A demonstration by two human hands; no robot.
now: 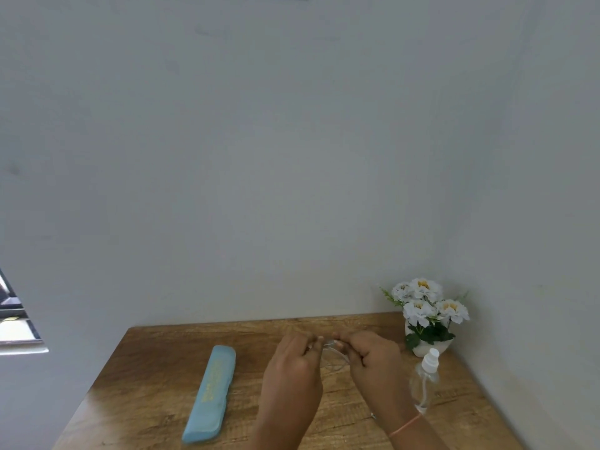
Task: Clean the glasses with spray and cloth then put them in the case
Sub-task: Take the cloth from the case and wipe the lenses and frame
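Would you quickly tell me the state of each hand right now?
Left hand: fingers curled, pinching the glasses.
Right hand: fingers curled, pinching the glasses.

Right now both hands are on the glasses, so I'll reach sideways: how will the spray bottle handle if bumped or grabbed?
The spray bottle stands tall and narrow, so a bump would probably tip it. Its clear body looks like plastic, likely light; fill level unclear. The smooth wall may be slippery.

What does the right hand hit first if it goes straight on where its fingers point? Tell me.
Probably the left hand, just past the glasses both hands pinch; the right hand points toward it. Depth unclear.
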